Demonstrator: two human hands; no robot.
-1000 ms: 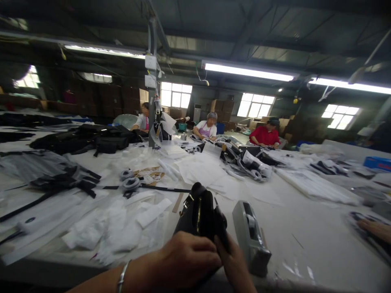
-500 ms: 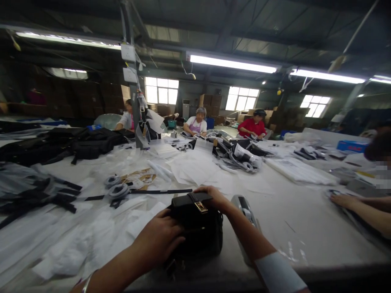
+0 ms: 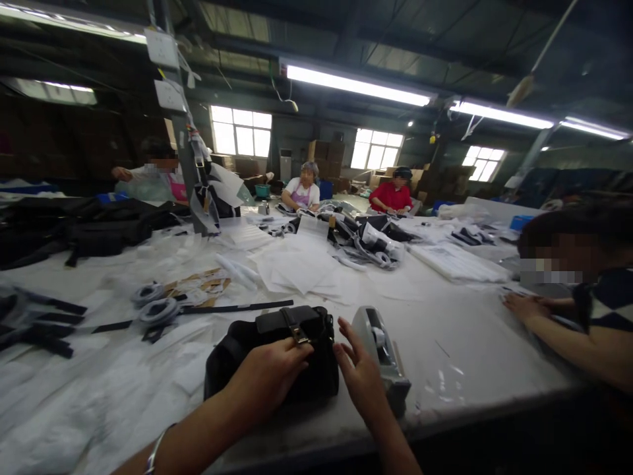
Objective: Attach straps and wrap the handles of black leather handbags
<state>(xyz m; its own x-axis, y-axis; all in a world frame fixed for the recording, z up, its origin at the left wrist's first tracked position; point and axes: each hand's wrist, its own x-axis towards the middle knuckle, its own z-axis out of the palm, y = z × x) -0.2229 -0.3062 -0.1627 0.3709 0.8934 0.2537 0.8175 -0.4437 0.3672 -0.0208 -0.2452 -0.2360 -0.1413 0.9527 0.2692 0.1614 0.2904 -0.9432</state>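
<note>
A black bag (image 3: 247, 336) with a flap, a strap and a gold-coloured clasp stands at the table's front edge. My left hand (image 3: 270, 369) lies across its front, with the fingers closed together at the clasp. Beside the bag's right end, my right hand (image 3: 363, 379) is raised, its fingers apart and nothing held. Whether those fingertips touch the bag's side is hard to tell. Just right of that hand sits a grey tape dispenser (image 3: 390, 359). My left hand hides part of the bag's front.
White paper sheets (image 3: 301, 264), rolls of strap (image 3: 158, 311) and a black strip (image 3: 237, 307) lie behind the bag. Black bags (image 3: 103, 231) are piled at left. A co-worker's hands (image 3: 527, 307) work at the right; other people sit across the table.
The view has swung right. My left hand has moved to the clasp. My right hand has come off the bag's top and is now open at its right side.
</note>
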